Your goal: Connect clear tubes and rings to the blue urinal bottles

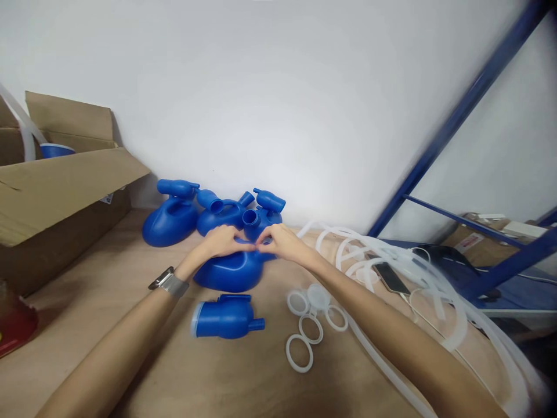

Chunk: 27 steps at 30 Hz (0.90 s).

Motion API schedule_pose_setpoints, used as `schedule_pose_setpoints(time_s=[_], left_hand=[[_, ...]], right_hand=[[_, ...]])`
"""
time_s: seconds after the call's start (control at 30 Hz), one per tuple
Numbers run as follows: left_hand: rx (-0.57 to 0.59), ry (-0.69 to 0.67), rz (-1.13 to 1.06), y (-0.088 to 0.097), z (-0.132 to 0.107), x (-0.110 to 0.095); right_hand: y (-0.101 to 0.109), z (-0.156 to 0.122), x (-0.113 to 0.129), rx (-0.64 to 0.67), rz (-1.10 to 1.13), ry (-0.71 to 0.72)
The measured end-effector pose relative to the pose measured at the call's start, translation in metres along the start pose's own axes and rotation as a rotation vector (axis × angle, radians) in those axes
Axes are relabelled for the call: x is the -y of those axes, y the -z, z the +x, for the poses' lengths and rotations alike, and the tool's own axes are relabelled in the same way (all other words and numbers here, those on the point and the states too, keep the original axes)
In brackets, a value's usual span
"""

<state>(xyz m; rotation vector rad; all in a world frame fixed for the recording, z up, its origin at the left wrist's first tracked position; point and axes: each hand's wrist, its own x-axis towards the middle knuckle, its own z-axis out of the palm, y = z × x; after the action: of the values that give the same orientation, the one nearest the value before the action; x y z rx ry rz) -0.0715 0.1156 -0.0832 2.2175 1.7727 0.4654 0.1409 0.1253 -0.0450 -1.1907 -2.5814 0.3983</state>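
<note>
Both hands meet at the neck end of a blue plastic urinal bottle (230, 271) lying on the wooden table. My left hand (228, 239) is closed on the bottle's top by the handle, thumb pointing right. Opposite it, my right hand (281, 241) pinches at the bottle's mouth, fingertips touching the left thumb; any small part between them is hidden. Closer to me lies a blue funnel-shaped head (224, 317) with a whitish rim and a narrow spout. Several translucent white rings (299, 354) lie to the right of it.
Behind my hands stand more blue bottles (169, 223) with blue heads, against the wall. A cardboard box (65, 191) is at left, with a red object (15, 319) before it. Coiled clear tubing (461, 313), a phone (390, 277) and a blue metal frame (461, 116) are at right.
</note>
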Motion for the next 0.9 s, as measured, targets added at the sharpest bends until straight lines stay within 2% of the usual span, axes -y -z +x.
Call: schedule_pose_setpoints(time_s=[0.37,0.43,0.57,0.63,0.7,0.83,0.9], left_hand=[[-0.045,0.018,0.075,-0.006,0.000,-0.002],[-0.049,0.013,0.072,-0.006,0.000,-0.003],[-0.049,-0.026,0.042,-0.004,-0.002,-0.004],[-0.042,-0.040,0.039,-0.003,-0.003,-0.004],[-0.032,-0.039,0.046,-0.002,-0.002,-0.004],[-0.035,0.010,0.038,-0.002,-0.001,-0.003],[-0.050,0.040,-0.014,0.000,-0.001,-0.001]], right_hand=[[0.007,-0.005,-0.002,0.116,-0.320,0.167],[0.004,-0.012,-0.003,0.072,-0.401,0.216],[0.003,-0.043,-0.021,-0.189,-0.483,0.268],[0.009,-0.062,-0.045,-0.282,-0.466,0.168],[0.019,-0.078,-0.079,-0.320,-0.451,-0.022],[0.041,-0.109,-0.141,-0.236,-0.313,-0.543],[0.050,-0.135,-0.150,-0.183,-0.249,-0.647]])
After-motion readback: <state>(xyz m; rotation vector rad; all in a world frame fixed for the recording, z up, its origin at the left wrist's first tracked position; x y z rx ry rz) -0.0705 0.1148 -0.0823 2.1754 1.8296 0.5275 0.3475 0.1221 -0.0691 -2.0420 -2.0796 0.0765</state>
